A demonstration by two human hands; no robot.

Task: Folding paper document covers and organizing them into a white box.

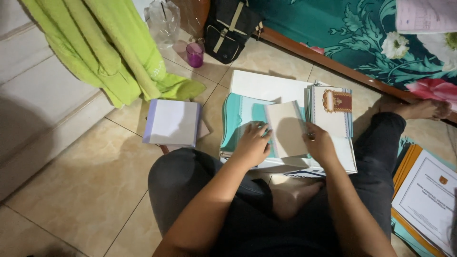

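Knees crossed on floor tiles (90, 190); my left hand (252, 145) flat on teal folder (238, 119), right hand (319, 145) pinching beige sheet (285, 128).

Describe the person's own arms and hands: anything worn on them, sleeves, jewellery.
Both forearms are bare to the bottom edge of the picture; no sleeves show. The left hand wears nothing that can be seen: no ring, watch or glove. The right hand has a small ring-like band on one finger, too small to tell its material. No wristbands or bracelets show on either wrist.
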